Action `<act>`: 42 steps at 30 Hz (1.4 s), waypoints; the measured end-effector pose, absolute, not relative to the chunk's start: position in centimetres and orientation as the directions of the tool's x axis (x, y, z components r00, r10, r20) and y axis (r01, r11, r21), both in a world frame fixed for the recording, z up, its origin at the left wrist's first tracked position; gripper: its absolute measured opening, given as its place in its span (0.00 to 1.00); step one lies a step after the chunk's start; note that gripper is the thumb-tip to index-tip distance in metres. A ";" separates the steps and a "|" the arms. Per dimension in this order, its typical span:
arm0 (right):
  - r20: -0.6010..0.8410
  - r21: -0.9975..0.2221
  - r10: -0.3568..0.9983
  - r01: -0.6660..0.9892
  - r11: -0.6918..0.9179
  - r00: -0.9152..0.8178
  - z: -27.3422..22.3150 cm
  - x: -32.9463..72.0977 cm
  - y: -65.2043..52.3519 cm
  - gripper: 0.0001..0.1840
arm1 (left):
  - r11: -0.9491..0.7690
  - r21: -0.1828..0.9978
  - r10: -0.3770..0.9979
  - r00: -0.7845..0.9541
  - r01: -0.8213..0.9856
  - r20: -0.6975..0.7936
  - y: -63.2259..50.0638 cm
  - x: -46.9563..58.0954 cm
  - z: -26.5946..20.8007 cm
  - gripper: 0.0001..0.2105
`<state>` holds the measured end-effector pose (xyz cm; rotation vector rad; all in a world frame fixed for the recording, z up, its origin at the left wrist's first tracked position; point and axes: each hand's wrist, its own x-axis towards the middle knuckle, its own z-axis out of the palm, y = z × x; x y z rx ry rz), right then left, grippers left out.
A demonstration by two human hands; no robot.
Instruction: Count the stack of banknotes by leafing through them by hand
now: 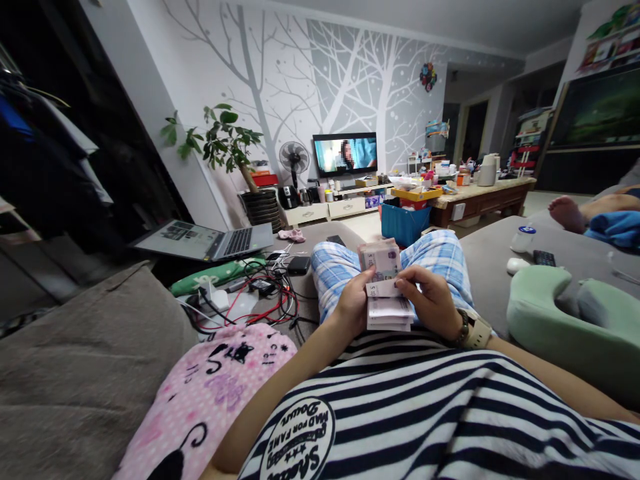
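A stack of banknotes [380,259] is held over my lap, between my knees in blue checked trousers. My left hand [354,303] is closed on the stack's left side, with the thumb lying over the notes. From the right, my right hand [431,300] pinches the edge of a folded-down note [384,288] between thumb and fingers. Below it, several fanned notes [390,312] hang toward my striped shirt. The fingers under the stack are hidden. A watch [477,330] and a beaded bracelet sit on my right wrist.
On the left are an open laptop [205,240], tangled cables [270,293] and a pink blanket [215,393]. A green neck pillow [540,320], a white mouse [518,266] and a remote [544,258] lie on the right. Another person's foot [567,212] rests farther right.
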<state>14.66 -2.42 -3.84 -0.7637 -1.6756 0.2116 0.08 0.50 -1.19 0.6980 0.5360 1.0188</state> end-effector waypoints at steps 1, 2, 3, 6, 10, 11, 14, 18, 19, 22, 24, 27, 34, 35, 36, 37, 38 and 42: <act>0.808 -0.528 0.586 0.364 0.767 -0.064 -3.9 14.7 -2.4 0.08 | 0.348 0.740 0.896 0.437 -0.576 -0.082 0.5 0.1 -1.2 0.15; 0.808 -0.528 0.586 0.361 0.768 -0.064 -3.9 14.7 -2.4 0.08 | 0.350 0.741 0.894 0.441 -0.574 -0.081 0.5 0.1 -1.2 0.15; 0.809 -0.527 0.584 0.358 0.771 -0.064 -3.9 14.7 -2.4 0.08 | 0.352 0.742 0.892 0.445 -0.571 -0.082 0.5 0.1 -1.2 0.15; 0.813 -0.525 0.579 0.350 0.776 -0.062 -3.9 14.7 -2.5 0.08 | 0.349 0.748 0.889 0.452 -0.565 -0.074 0.6 0.0 -1.4 0.15; 0.810 -0.531 0.584 0.350 0.772 -0.060 -3.8 14.6 -2.5 0.10 | 0.333 0.751 0.889 0.455 -0.570 -0.048 0.6 0.0 -1.5 0.14; 0.809 -0.532 0.585 0.351 0.771 -0.060 -3.9 14.6 -2.4 0.10 | 0.337 0.749 0.886 0.461 -0.571 -0.048 0.6 0.0 -1.5 0.15; 0.809 -0.531 0.585 0.354 0.770 -0.059 -3.9 14.6 -2.4 0.11 | 0.354 0.743 0.880 0.472 -0.568 -0.058 0.5 0.0 -1.4 0.15; 0.812 -0.524 0.580 0.362 0.771 -0.060 -3.9 14.7 -2.4 0.11 | 0.360 0.749 0.877 0.474 -0.556 -0.070 0.5 0.0 -1.4 0.15; 0.813 -0.522 0.580 0.365 0.771 -0.061 -3.9 14.7 -2.4 0.11 | 0.365 0.751 0.875 0.478 -0.551 -0.075 0.5 0.0 -1.4 0.15; 0.814 -0.520 0.577 0.361 0.774 -0.064 -3.9 14.7 -2.4 0.10 | 0.377 0.750 0.871 0.483 -0.543 -0.088 0.5 0.0 -1.5 0.16; 0.813 -0.523 0.579 0.355 0.775 -0.066 -4.0 14.7 -2.3 0.10 | 0.380 0.747 0.872 0.480 -0.546 -0.092 0.5 0.0 -1.4 0.16; 0.808 -0.530 0.586 0.354 0.771 -0.068 -4.0 14.7 -2.3 0.11 | 0.378 0.743 0.877 0.471 -0.553 -0.096 0.4 0.0 -1.2 0.15; 0.818 -0.512 0.569 0.344 0.787 -0.085 -3.9 14.8 -2.5 0.11 | 0.338 0.768 0.905 0.411 -0.545 -0.107 0.4 0.0 -1.2 0.15; 0.818 -0.511 0.569 0.344 0.788 -0.086 -3.9 14.8 -2.5 0.11 | 0.339 0.768 0.906 0.409 -0.544 -0.110 0.4 0.0 -1.2 0.15; 0.816 -0.514 0.571 0.343 0.786 -0.088 -3.9 14.8 -2.5 0.12 | 0.340 0.766 0.906 0.409 -0.546 -0.110 0.4 0.0 -1.2 0.15; 0.813 -0.518 0.576 0.342 0.784 -0.089 -3.9 14.9 -2.5 0.12 | 0.342 0.763 0.904 0.413 -0.549 -0.108 0.3 0.0 -1.1 0.15; 0.809 -0.524 0.581 0.339 0.781 -0.091 -3.9 14.9 -2.5 0.13 | 0.345 0.758 0.902 0.420 -0.553 -0.104 0.3 0.0 -1.1 0.15; 0.801 -0.535 0.590 0.320 0.782 -0.102 -4.0 14.9 -2.4 0.15 | 0.344 0.751 0.901 0.423 -0.564 -0.095 0.3 -0.1 -1.1 0.15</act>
